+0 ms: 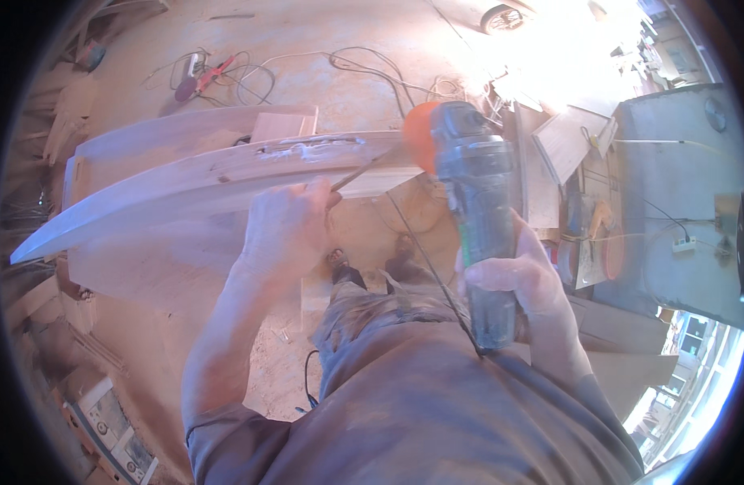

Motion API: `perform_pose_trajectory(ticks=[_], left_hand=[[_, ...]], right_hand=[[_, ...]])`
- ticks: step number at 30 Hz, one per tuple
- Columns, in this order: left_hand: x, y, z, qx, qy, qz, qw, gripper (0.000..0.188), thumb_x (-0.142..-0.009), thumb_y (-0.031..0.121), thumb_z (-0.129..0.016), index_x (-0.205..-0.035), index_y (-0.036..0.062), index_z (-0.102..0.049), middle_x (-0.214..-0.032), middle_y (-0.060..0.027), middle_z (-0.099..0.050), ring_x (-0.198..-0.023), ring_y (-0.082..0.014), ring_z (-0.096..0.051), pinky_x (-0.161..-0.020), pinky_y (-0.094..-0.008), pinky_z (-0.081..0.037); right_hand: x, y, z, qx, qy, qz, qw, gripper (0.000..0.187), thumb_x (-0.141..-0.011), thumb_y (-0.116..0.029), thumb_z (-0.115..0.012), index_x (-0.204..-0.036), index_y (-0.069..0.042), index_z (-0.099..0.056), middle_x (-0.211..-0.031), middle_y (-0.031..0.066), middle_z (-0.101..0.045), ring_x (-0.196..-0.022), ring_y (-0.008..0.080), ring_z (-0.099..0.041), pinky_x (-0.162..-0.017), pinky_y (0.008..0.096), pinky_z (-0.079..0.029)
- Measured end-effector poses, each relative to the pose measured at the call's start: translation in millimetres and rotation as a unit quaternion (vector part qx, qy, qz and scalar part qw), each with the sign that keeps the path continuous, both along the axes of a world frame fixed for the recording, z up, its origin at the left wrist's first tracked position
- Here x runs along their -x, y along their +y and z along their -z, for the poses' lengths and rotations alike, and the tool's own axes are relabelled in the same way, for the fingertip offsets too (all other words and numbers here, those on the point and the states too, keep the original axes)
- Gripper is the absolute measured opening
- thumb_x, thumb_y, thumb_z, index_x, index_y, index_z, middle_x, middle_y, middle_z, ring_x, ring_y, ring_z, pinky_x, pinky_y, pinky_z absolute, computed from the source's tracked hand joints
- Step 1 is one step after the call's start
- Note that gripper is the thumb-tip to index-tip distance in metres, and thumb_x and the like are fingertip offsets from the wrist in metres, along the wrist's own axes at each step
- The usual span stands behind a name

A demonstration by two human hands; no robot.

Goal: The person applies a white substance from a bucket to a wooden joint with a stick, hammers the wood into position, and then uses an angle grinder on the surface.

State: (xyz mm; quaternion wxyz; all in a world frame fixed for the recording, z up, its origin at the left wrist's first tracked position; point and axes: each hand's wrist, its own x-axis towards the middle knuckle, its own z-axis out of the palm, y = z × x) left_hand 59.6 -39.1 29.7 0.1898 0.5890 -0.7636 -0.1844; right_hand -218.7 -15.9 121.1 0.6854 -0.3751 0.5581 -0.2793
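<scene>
My right hand (517, 271) is wrapped round the body of a dark angle grinder (481, 190), held upright with its orange disc (420, 137) at the top left. My left hand (287, 222) is closed on a thin, dark rod (357, 174), whose far end reaches up to the disc. Whether the rod touches the disc is blurred. Just beyond my left hand lies a long, curved wooden piece (186, 174), tapering to a point at the left. White filler-like material (315, 149) marks its upper face. A dark cord (428, 267) runs from the grinder's base.
On the floor beyond lie a red power tool (214, 77) and looped cables (372, 65). Wooden panels (570, 145) lean at the right, before a bluish wall (671, 178) with a socket (684, 243). Scrap boards (69, 121) are piled at the left.
</scene>
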Motion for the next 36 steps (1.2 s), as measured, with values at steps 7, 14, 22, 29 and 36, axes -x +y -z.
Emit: perform_pose_trajectory(ticks=[7,14,22,29,36], left_hand=[[-2,1,-1,0.003,-0.014,0.006,1.000,0.011,-0.088,0.004,-0.069,-0.083,0.0025,-0.059,-0.073,-0.0232,-0.068,-0.072,-0.0450,-0.067,-0.060,-0.0530,-0.050],[1,2,-1,-0.009,-0.042,0.005,0.999,0.009,-0.091,0.011,-0.069,-0.087,0.0032,-0.065,-0.076,-0.0212,-0.070,-0.073,-0.0414,-0.070,-0.065,-0.0506,-0.054],[1,5,2,0.006,-0.055,0.015,0.998,0.012,-0.092,0.013,-0.068,-0.087,0.0037,-0.064,-0.076,-0.0200,-0.070,-0.073,-0.0402,-0.071,-0.064,-0.0498,-0.054],[0,5,4,0.031,-0.032,0.013,0.999,0.008,-0.086,0.003,-0.069,-0.084,0.0032,-0.061,-0.076,-0.0204,-0.070,-0.072,-0.0428,-0.068,-0.060,-0.0509,-0.052],[-2,4,6,0.035,-0.040,0.013,0.998,0.007,-0.085,0.003,-0.069,-0.084,0.0037,-0.062,-0.076,-0.0199,-0.070,-0.072,-0.0419,-0.069,-0.061,-0.0509,-0.052]], right_hand=[[-3,0,0,0.004,-0.008,-0.010,1.000,0.070,-0.068,-0.005,-0.074,-0.133,0.003,-0.049,-0.085,0.0128,-0.067,-0.072,0.0217,-0.069,-0.068,0.0344,-0.055],[-2,9,3,0.015,0.021,-0.029,0.999,0.070,-0.069,-0.007,-0.075,-0.133,0.003,-0.050,-0.087,0.0116,-0.067,-0.075,0.0212,-0.069,-0.071,0.0326,-0.054],[4,-1,-4,-0.029,-0.019,-0.039,0.999,0.075,-0.071,-0.006,-0.079,-0.138,0.001,-0.047,-0.096,0.0081,-0.063,-0.081,0.0173,-0.066,-0.074,0.0310,-0.054],[-1,2,-1,-0.021,0.000,-0.020,1.000,0.075,-0.069,-0.007,-0.076,-0.138,0.001,-0.048,-0.088,0.0107,-0.067,-0.076,0.0186,-0.068,-0.071,0.0313,-0.053],[-8,5,-5,-0.039,-0.005,-0.025,0.999,0.075,-0.071,-0.004,-0.080,-0.139,-0.001,-0.048,-0.096,0.0062,-0.062,-0.083,0.0168,-0.065,-0.077,0.0314,-0.053]])
